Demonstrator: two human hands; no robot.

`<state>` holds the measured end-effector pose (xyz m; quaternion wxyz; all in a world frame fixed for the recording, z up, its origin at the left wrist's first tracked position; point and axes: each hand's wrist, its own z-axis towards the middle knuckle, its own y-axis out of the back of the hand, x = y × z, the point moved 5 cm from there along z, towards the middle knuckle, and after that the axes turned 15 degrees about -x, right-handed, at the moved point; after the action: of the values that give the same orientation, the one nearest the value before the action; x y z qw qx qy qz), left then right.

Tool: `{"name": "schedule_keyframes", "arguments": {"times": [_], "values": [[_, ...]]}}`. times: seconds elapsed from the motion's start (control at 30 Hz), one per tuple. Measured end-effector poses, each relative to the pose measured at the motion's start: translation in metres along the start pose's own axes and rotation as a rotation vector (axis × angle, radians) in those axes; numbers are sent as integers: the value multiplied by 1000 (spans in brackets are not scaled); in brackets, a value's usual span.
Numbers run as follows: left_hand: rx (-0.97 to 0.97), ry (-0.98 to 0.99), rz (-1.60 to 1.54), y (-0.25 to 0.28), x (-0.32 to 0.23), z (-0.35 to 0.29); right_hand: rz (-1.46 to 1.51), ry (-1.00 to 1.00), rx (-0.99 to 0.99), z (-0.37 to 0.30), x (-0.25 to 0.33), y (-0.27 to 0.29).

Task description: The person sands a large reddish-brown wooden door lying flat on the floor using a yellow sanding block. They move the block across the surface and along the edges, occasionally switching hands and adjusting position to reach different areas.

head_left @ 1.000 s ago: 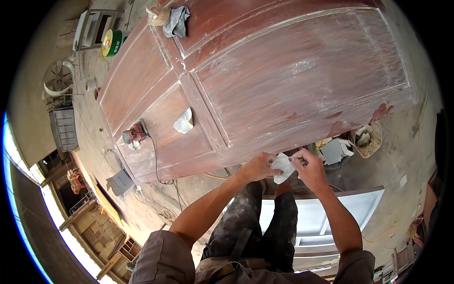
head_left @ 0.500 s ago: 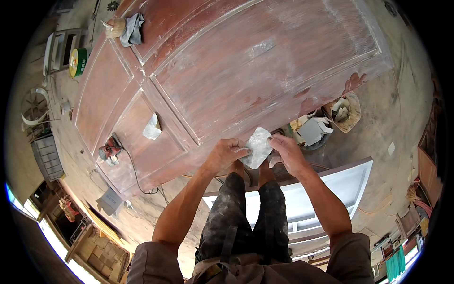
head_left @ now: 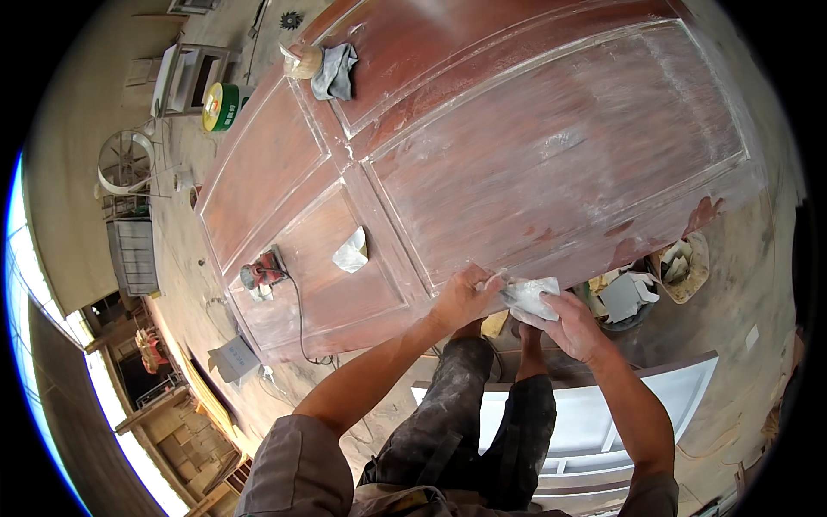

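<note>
One big reddish panel (head_left: 551,172) dominates my view, moulded and smeared with chalky dust, its top cut off. Below it I've got one white frame (head_left: 672,405), partly hidden behind the legs (head_left: 448,405). One red sander (head_left: 263,271) sits on the panel's left. Now the two hands: the right hand (head_left: 575,326) grips a thin, creased white sheet (head_left: 532,295) by the panel's near edge; the left hand (head_left: 463,297) meets its left end, fingers bunched, whether pinching I can't tell. One loose sheet (head_left: 350,252) lies on the panel.

Free room between hands (head_left: 465,297) and cord (head_left: 301,317)
</note>
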<state>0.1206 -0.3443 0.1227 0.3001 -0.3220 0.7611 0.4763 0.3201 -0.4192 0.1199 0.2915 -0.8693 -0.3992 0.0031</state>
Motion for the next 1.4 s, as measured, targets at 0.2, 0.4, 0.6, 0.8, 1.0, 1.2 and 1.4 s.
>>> {"name": "schedule_keyframes", "arguments": {"times": [0.2, 0.4, 0.6, 0.8, 1.0, 1.2, 1.4], "values": [[-582, -534, 555, 142, 63, 158, -1423, 1185, -406, 17, 54, 13], [-479, -976, 770, 174, 71, 305, -1770, 1345, -597, 44, 50, 53], [-512, -865, 675, 154, 91, 314, -1703, 1335, -934, 60, 67, 52], [-493, -848, 639, 160, 90, 315, -1659, 1404, -623, 65, -23, -12], [-507, -861, 680, 178, 96, 318, -1415, 1365, -1037, 53, 136, 54], [-511, -841, 680, 163, 90, 313, -1641, 1254, -1342, 91, 76, 23], [-488, -864, 654, 143, 83, 302, -1834, 1044, -1490, 110, 46, 25]]}}
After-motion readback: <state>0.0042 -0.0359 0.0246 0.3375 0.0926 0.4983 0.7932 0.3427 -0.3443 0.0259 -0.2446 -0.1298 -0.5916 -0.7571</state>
